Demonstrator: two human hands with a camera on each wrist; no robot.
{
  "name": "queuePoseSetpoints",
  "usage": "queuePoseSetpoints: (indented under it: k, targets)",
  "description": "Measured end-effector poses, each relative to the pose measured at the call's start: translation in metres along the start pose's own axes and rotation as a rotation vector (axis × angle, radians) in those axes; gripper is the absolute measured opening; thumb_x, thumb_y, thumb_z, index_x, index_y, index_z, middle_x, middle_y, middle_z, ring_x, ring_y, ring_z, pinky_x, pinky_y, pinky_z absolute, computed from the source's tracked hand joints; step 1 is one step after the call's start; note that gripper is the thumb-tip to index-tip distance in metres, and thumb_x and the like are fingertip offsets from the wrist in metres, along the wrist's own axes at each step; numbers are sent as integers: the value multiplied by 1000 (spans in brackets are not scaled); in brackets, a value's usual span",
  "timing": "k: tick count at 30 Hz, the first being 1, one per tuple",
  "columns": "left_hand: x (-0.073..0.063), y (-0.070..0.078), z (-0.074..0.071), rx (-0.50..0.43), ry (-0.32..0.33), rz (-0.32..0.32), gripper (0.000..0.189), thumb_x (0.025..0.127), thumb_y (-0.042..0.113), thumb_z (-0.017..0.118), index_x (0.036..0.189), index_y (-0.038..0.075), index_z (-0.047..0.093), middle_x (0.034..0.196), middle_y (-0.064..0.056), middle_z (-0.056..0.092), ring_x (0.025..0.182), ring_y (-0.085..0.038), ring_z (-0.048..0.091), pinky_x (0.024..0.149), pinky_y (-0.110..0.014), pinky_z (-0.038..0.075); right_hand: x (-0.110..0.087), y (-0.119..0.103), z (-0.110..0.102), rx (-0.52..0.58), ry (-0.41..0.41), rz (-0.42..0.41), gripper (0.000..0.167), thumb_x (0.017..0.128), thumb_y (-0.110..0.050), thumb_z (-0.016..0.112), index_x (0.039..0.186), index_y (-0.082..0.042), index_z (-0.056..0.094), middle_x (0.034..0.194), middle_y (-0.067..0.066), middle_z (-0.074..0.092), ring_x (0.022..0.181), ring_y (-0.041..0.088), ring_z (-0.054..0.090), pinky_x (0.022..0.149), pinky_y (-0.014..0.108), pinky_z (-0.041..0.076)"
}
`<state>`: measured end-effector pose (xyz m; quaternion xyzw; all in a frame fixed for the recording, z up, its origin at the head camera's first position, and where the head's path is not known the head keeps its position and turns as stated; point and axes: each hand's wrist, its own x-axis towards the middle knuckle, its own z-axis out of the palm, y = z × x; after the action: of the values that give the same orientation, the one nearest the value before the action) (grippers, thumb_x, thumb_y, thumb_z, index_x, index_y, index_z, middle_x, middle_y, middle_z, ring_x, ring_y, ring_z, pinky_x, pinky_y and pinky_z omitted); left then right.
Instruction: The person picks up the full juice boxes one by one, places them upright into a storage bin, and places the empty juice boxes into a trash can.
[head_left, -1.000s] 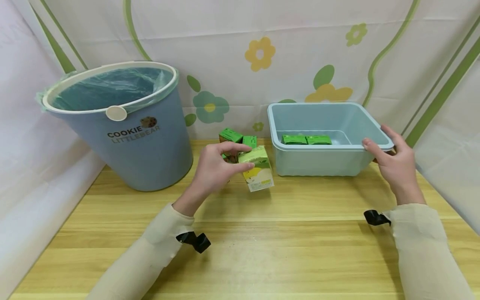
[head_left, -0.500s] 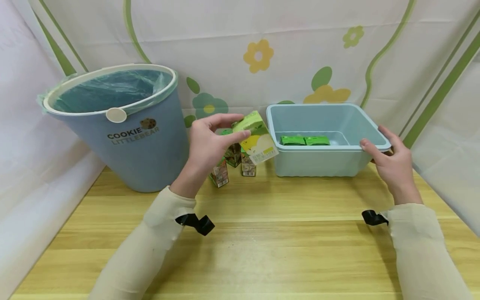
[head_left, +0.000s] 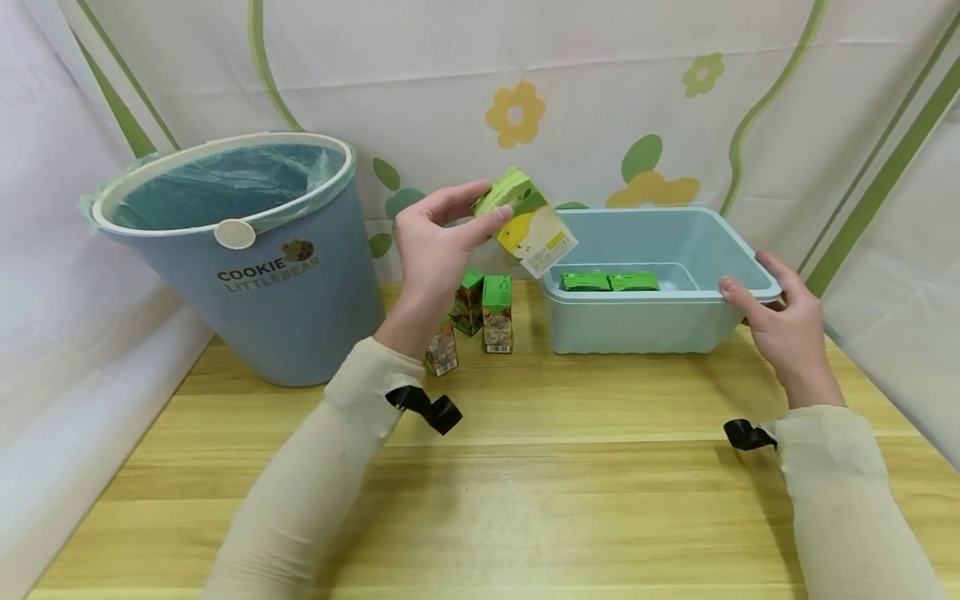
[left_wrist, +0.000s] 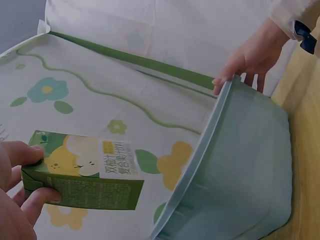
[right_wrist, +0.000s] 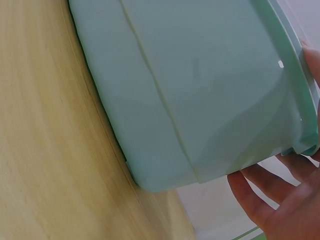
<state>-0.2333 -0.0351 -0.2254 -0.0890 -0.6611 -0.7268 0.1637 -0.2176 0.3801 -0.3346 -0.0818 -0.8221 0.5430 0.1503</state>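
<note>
A green and yellow juice carton (head_left: 531, 223) with fruit printed on its side is pinched between the thumb and fingers of my left hand (head_left: 438, 250). It is tilted, raised above the table, and overlaps the left rim of the pale blue bin (head_left: 633, 323) in the head view. The left wrist view shows the same juice carton (left_wrist: 82, 170) beside the bin's wall. My right hand (head_left: 791, 329) grips the bin's right front corner, thumb over the rim and fingers outside. Two green-topped cartons (head_left: 609, 282) lie in the bin.
Several small green and brown cartons (head_left: 497, 315) stand on the wooden table (head_left: 525, 500) between the bin and a blue trash can (head_left: 300, 308). The trash can has a thin green liner. A flower-printed cloth (head_left: 585, 100) hangs behind everything.
My left hand has lifted the juice carton from beside the small cartons, up and slightly right toward the bin. The small cartons now show. My right hand stays on the bin's corner.
</note>
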Motion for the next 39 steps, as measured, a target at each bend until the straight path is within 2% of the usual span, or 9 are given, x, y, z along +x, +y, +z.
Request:
queuePoseSetpoints:
  k: [6, 11, 16, 23, 32, 39]
  targets:
    - [11, -6, 22, -56, 44, -26, 33, 84, 13, 92, 115, 16, 83, 117, -3, 78, 106, -17, 75, 87, -33, 66, 0, -1, 1, -12, 0, 8, 79, 100, -39, 72, 168, -34, 31, 156, 1, 43, 108, -3, 53, 79, 4, 54]
    - [20, -16, 39, -64, 71, -73, 32, 84, 12, 91, 115, 18, 83, 116, 1, 78, 108, -16, 74, 84, -28, 65, 0, 0, 1, -12, 7, 4, 78, 100, -39, 73, 167, -34, 32, 154, -1, 44, 108, -3, 53, 78, 4, 54]
    - [27, -26, 54, -12, 90, -117, 32, 84, 17, 92, 114, 23, 83, 114, 5, 78, 104, -11, 74, 83, -26, 65, 1, 0, 2, -7, 6, 4, 79, 100, -38, 73, 167, -34, 32, 155, -2, 44, 108, -2, 53, 78, 5, 54]
    - [36, -43, 71, 49, 98, -129, 34, 84, 18, 92, 116, 24, 82, 114, 7, 78, 106, -10, 73, 83, -23, 63, 2, 2, 1, -22, 13, 0, 79, 101, -40, 72, 168, -33, 32, 156, -2, 43, 111, -2, 53, 78, 4, 54]
    - [45, -62, 90, 108, 67, -145, 35, 85, 18, 92, 118, 23, 82, 116, 8, 78, 107, -9, 71, 82, -19, 62, 2, 5, -2, -19, 12, -2, 78, 100, -40, 72, 167, -34, 33, 155, -3, 44, 111, 0, 53, 79, 5, 55]
    - [48, -74, 99, 258, -26, -67, 34, 88, 20, 89, 122, 21, 80, 121, 6, 76, 113, -7, 67, 82, -17, 59, 1, 2, 0, -1, 8, 5, 79, 100, -40, 73, 168, -32, 33, 157, -3, 43, 111, -1, 53, 78, 4, 54]
